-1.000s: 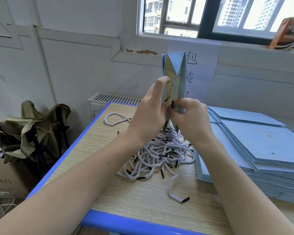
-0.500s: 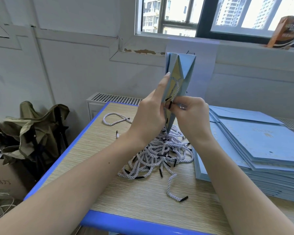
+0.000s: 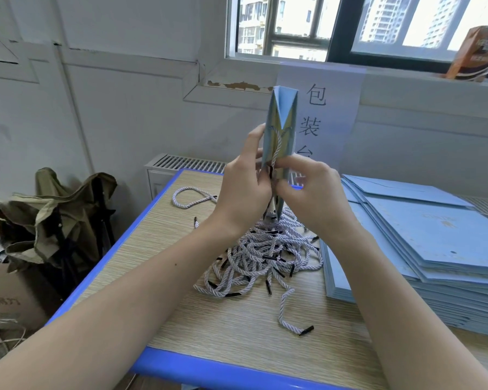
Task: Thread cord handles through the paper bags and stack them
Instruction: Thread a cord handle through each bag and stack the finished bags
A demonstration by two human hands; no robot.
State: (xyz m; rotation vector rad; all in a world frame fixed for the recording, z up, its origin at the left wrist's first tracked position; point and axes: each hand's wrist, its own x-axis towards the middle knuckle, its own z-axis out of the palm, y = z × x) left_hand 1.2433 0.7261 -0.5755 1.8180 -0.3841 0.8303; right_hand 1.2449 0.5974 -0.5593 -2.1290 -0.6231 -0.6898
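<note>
Your bench [image 3: 181, 313] carries everything, wood-grain top with a blue edge. Right of your right hand [image 3: 312, 197] lies the stack of flat blue bags [image 3: 428, 249], touching the bench. Below and just beyond both hands sprawls the heap of white cords [image 3: 262, 257] with black tips. Between your hands one folded blue bag [image 3: 279, 136] stands upright, edge toward you. Your left hand [image 3: 244, 192] pinches its near edge, fingers pressed together; your right hand pinches the cord [image 3: 276, 147] hanging down the bag's face.
</note>
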